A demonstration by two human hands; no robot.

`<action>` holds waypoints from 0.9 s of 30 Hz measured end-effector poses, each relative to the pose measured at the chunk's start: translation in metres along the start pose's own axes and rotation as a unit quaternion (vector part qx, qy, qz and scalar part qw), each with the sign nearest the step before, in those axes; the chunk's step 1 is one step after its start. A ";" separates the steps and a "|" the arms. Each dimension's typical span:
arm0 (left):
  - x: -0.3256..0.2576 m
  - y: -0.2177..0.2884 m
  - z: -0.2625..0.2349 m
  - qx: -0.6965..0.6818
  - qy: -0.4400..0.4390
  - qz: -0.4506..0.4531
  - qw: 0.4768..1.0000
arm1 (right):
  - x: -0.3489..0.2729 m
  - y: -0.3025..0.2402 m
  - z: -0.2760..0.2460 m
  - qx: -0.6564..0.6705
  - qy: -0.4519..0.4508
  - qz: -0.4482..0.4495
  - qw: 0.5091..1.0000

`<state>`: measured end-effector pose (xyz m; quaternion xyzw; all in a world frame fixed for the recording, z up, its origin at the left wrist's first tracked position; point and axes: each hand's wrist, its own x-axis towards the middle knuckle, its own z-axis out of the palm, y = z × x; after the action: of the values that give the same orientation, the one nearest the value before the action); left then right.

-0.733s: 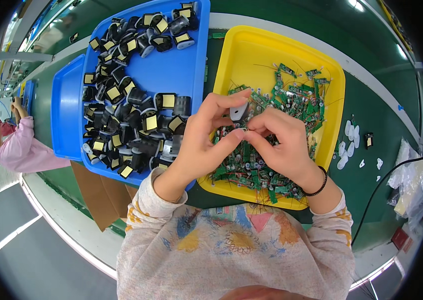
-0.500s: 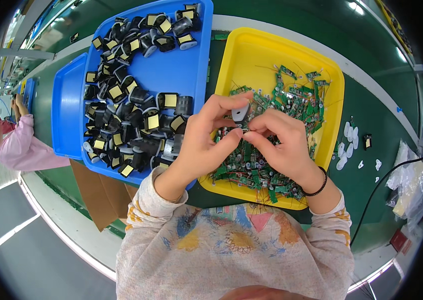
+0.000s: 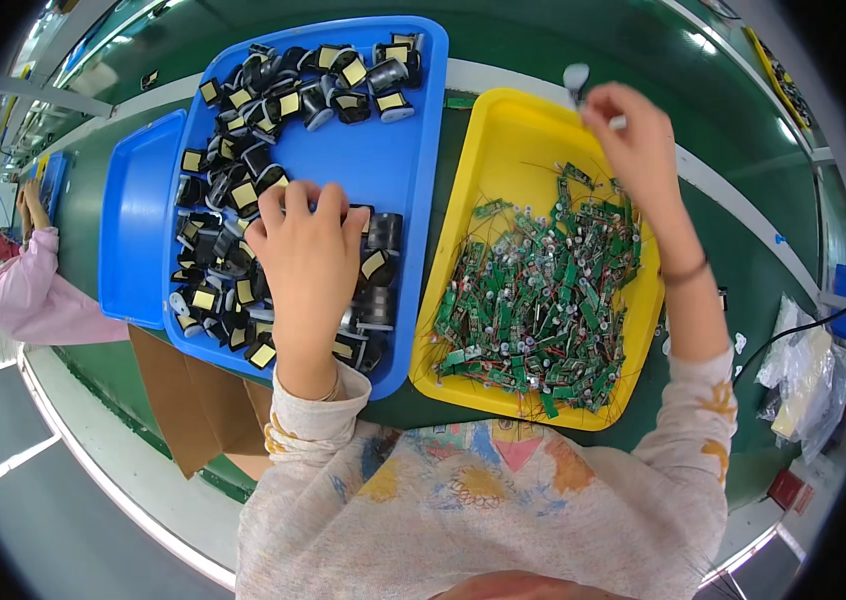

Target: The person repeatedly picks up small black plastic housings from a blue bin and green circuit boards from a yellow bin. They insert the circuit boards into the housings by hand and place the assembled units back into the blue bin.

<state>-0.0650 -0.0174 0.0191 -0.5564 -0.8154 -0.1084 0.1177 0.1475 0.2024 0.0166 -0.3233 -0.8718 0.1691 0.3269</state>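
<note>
My left hand [image 3: 308, 250] is over the blue tray [image 3: 383, 170], its fingers spread and bent down onto black rounded parts [image 3: 243, 195] with pale yellow pads. Whether a fingertip grips one is hidden. Beyond the right side of the yellow tray [image 3: 503, 130], my right hand [image 3: 633, 140] is raised with its fingers pinched. A grey-white rounded plastic piece [image 3: 576, 76], blurred, shows at its fingertips, and a small white bit [image 3: 618, 122] shows against the fingers. Small green circuit boards [image 3: 533, 300] with thin wires and round silvery components are heaped in the yellow tray.
A second blue tray [image 3: 138, 220] adjoins the first on the left. A cardboard box [image 3: 183, 400] is below it. Clear plastic bags [image 3: 808, 370] and a black cable [image 3: 793, 335] lie at the right. Another person in a pink sleeve [image 3: 38, 290] works at far left.
My hands have parted from over the yellow tray. The left has moved left onto the black parts; the right has gone up and right, with a grey-white piece at its fingertips.
</note>
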 end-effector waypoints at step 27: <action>0.012 0.011 0.006 -0.231 0.080 -0.012 0.969 | -0.031 -0.053 0.042 -0.081 -0.310 -0.121 0.939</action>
<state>-0.0595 -0.0009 0.0178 -0.5484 -0.7624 -0.3398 0.0495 0.1126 0.1389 -0.0014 -0.1721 -0.9732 0.1493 0.0309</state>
